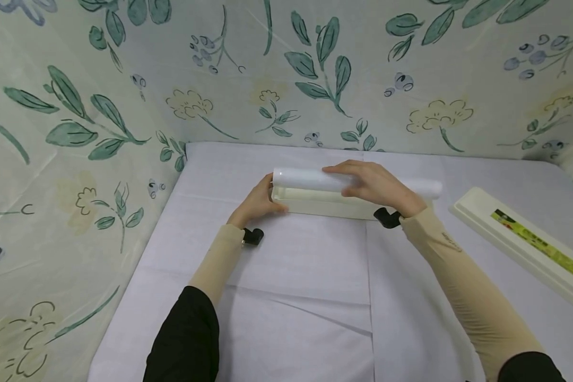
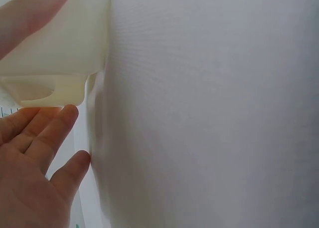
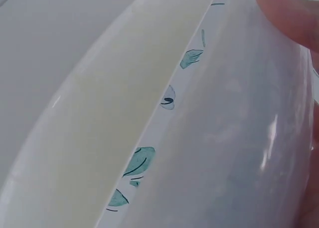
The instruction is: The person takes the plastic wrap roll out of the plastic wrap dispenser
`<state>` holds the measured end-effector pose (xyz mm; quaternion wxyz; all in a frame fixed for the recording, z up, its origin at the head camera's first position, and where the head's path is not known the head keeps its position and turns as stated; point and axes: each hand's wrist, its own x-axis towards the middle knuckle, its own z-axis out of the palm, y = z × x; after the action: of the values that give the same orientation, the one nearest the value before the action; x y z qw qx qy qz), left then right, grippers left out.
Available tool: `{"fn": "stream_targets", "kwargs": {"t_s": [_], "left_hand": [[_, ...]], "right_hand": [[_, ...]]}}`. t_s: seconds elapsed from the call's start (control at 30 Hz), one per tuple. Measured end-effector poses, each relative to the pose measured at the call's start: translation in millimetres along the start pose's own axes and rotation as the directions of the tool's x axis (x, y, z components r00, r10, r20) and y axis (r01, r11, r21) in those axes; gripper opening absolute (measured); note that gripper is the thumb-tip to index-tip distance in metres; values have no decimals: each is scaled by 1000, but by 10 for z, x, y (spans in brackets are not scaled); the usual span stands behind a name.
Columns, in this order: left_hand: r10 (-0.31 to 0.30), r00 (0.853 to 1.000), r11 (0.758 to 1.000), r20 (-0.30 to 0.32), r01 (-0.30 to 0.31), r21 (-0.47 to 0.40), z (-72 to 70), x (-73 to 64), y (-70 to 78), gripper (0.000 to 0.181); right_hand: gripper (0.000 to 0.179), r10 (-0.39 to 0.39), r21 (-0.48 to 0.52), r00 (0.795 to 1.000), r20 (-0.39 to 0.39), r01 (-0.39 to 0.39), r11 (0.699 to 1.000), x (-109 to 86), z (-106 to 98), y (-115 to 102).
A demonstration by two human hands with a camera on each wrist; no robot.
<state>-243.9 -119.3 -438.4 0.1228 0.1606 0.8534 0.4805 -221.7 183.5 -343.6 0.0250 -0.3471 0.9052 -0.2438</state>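
A roll of clear plastic film (image 1: 296, 179) lies lengthwise along the top of a long cream plastic box (image 1: 315, 206). My right hand (image 1: 379, 183) grips the roll from above, near its middle. At the box's left end, my left hand (image 1: 255, 204) holds it, thumb along the front side and fingers at the end. In the left wrist view, the fingertips (image 2: 70, 113) meet the lower corner of the box. Close up in the right wrist view, the shiny roll (image 3: 224, 123) stands beside the box wall (image 3: 114, 88), a narrow gap between them.
To the right lies a long cream lid (image 1: 487, 212) with a green-yellow label strip (image 1: 544, 246). A creased white cloth (image 1: 305, 286) covers the table. Behind and to the left hangs a leaf-patterned curtain (image 1: 248, 101).
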Motion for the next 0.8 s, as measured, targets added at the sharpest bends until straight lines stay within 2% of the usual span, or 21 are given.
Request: {"fn": "stream_targets", "kwargs": {"t_s": [0.4, 0.8], "left_hand": [[-6, 1000, 999, 0, 6, 34, 5, 29, -13, 100], [-17, 1000, 999, -6, 17, 31, 11, 32, -8, 100]], "right_hand": [[59, 29, -27, 998, -47, -30, 999, -120, -143, 7], [60, 70, -18, 996, -47, -70, 997, -251, -256, 25]]}}
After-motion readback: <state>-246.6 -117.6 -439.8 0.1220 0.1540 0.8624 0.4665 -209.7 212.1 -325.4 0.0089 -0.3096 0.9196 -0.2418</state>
